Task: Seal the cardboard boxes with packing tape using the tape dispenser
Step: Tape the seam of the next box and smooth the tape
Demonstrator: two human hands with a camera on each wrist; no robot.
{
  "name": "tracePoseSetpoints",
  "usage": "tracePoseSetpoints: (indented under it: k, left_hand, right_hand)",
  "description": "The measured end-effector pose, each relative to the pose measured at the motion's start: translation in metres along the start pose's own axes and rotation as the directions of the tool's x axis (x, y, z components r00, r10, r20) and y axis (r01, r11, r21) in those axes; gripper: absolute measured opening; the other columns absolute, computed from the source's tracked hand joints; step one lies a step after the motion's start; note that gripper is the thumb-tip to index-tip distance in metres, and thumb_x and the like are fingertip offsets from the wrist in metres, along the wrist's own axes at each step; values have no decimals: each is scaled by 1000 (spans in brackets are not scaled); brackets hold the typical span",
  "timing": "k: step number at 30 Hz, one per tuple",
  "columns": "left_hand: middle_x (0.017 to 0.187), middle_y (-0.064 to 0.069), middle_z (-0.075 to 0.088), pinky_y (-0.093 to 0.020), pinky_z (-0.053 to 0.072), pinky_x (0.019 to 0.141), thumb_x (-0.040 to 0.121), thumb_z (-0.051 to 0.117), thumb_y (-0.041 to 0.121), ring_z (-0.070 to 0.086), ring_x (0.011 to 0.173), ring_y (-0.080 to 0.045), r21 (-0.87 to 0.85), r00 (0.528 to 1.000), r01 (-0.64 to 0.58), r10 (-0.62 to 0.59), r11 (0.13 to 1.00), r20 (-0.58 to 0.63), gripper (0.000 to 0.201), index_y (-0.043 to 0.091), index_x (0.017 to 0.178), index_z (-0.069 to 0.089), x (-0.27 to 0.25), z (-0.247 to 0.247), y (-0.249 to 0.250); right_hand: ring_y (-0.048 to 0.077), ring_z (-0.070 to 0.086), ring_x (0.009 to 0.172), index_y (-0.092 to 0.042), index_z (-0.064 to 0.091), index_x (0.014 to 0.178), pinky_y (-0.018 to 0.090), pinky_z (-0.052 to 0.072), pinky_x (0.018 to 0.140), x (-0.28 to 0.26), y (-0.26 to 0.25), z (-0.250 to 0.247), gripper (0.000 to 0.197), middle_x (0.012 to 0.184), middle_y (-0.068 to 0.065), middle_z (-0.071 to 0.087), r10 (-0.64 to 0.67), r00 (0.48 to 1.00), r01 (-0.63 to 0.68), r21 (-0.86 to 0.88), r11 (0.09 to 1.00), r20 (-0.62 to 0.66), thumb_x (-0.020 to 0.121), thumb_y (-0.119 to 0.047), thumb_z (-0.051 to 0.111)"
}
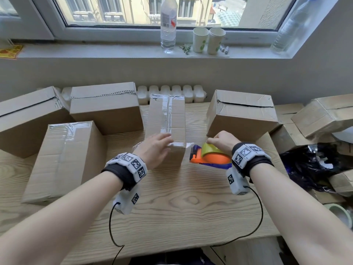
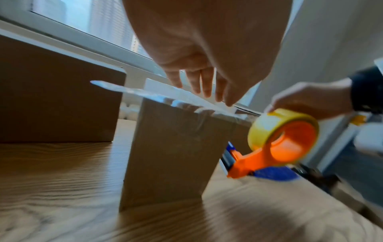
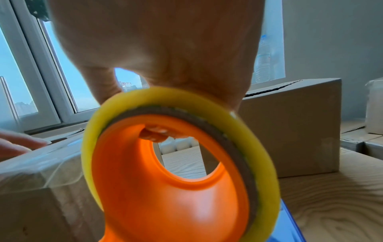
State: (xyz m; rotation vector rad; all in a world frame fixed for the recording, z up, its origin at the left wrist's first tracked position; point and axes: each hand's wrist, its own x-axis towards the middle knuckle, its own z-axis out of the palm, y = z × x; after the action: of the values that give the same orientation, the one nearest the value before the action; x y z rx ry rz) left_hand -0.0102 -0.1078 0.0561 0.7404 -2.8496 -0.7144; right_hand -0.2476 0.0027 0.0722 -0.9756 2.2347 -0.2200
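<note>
two boxes taped; middle box [image 1: 168,119] nearly sealed. left hand [image 1: 154,150] flat on tape, right hand [image 1: 222,140] gripping tape dispenser [image 1: 208,157]. others unsealed.

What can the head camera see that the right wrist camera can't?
Only the head view shows two paper cups on the windowsill, the other taped boxes, and both wrist bands.

Only the right wrist view shows a fingertip poking inside the orange tape dispenser, curled round the yellow tape roll.

Both show the right hand gripping the dispenser beside the middle cardboard box, and the left hand resting straight fingers on its taped near edge.
</note>
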Motion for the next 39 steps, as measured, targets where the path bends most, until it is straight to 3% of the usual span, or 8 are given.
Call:
tracePoseSetpoints:
  k: [3, 6, 11, 16, 26, 30, 35, 39]
  left_hand:
    - [157, 2, 11, -24, -2, 116, 99, 41, 30, 6, 145, -11, 116, 979, -136, 115, 984, 167, 58, 15, 149, 17, 3, 18, 12]
    - [158, 1, -1, -24, -5, 117, 99, 37, 36, -3, 145, -10, 196, 963, -175, 126, 965, 239, 65, 15, 150, 2, 5, 28, 14]
    - [158, 0, 1, -21, -7, 114, 82, 5, 60, 0, 145, -13, 218, 956, -195, 135, 956, 260, 82, 14, 150, 4, 8, 35, 9]
    - [157, 2, 1, -20, -8, 113, 78, 0, 56, 0, 145, -11, 214, 962, -185, 132, 959, 240, 82, 17, 150, 1, 7, 43, 3]
    - [154, 9, -1, -15, -11, 110, 89, 19, 37, -7, 139, -2, 155, 955, -221, 182, 963, 233, 65, 18, 150, 5, 8, 36, -2]
    - [151, 13, -1, -19, -6, 114, 85, 13, 44, -2, 142, -4, 143, 947, -246, 207, 959, 245, 68, 21, 149, 7, 9, 38, -9]
    - [150, 15, -2, -20, -4, 116, 86, 18, 42, -2, 142, -4, 132, 945, -257, 221, 957, 240, 67, 21, 149, 8, 9, 36, -10]
    - [149, 14, -3, -14, -9, 112, 87, 28, 33, -3, 141, -3, 123, 939, -265, 227, 956, 256, 67, 20, 149, 8, 10, 31, -9]
  right_hand:
    - [21, 40, 59, -12, 42, 59, 32, 29, 58, -4, 0, -4, 36, 60, 2, 40, 4, 1000, -5, 85, 996, 13, 88, -30, 53]
    - [19, 40, 60, -9, 49, 64, 33, 31, 61, -8, 1, -9, 29, 65, 4, 44, 8, 1000, -12, 141, 990, 28, 88, -26, 53]
    - [19, 42, 63, -5, 58, 69, 31, 33, 61, -7, 3, -15, 24, 70, 6, 49, 4, 998, -14, 161, 987, 63, 88, -21, 56]
    - [21, 47, 83, 10, 66, 99, 29, 33, 71, -3, 12, -13, 33, 86, 9, 53, -10, 990, -9, 132, 991, 139, 84, -20, 67]
    - [19, 48, 62, -10, 60, 66, 29, 36, 57, -16, 41, -18, 52, 65, 5, 52, 58, 998, -58, 47, 997, 3, 78, -61, 64]
    - [18, 43, 58, -14, 50, 54, 30, 32, 55, -21, 50, -21, 53, 57, 2, 44, 86, 996, -82, 148, 986, -18, 77, -58, 67]
    - [19, 43, 62, -5, 62, 75, 31, 32, 57, -19, 56, -28, 38, 62, 3, 45, 92, 996, -85, 222, 971, -19, 83, -41, 67]
    - [19, 41, 56, -12, 51, 55, 30, 31, 55, -27, 66, -29, 52, 57, 4, 43, 147, 988, -142, 97, 985, -45, 77, -55, 69]
